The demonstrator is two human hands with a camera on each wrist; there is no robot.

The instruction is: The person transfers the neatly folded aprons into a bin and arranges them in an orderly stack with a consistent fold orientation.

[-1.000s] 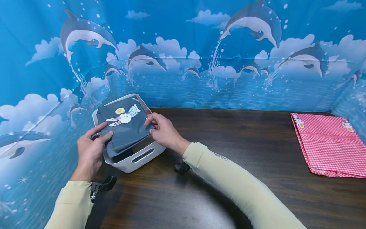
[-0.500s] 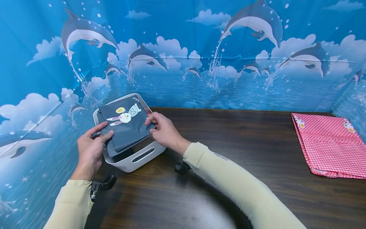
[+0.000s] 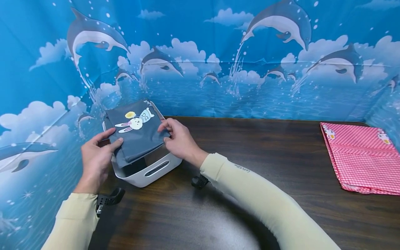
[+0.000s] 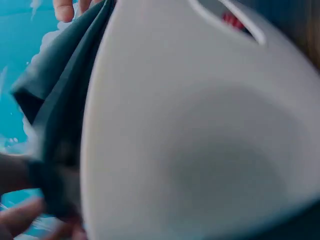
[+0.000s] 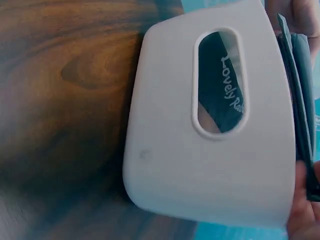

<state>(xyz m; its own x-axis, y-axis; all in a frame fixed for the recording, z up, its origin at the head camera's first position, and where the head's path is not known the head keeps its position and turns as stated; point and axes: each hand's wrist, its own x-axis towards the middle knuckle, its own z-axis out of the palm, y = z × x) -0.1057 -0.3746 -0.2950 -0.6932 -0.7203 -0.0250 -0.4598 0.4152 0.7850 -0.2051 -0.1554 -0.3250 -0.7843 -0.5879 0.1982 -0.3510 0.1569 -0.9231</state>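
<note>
A folded dark grey cloth [image 3: 140, 139] with a white rabbit print and a yellow flower lies over the white plastic basket [image 3: 140, 180], partly raised above its rim. My left hand [image 3: 95, 159] pinches the cloth's left edge between thumb and fingers. At the opposite edge, my right hand [image 3: 181, 140] grips the cloth with bent fingers. In the left wrist view, the layered cloth [image 4: 65, 85] stands out past the basket rim. Through the basket's handle hole, the right wrist view shows more dark cloth [image 5: 215, 80] with white lettering inside. Most of the basket's contents are hidden.
A folded red-and-white checked cloth [image 3: 364, 158] lies at the right of the dark wooden table [image 3: 250, 156]. A blue dolphin-print curtain [image 3: 193, 80] hangs behind the table and along its left side.
Both hands have lifted the grey cloth slightly, and it has shifted up and to the left over the basket. The left hand has moved a little left. The basket has barely moved.
</note>
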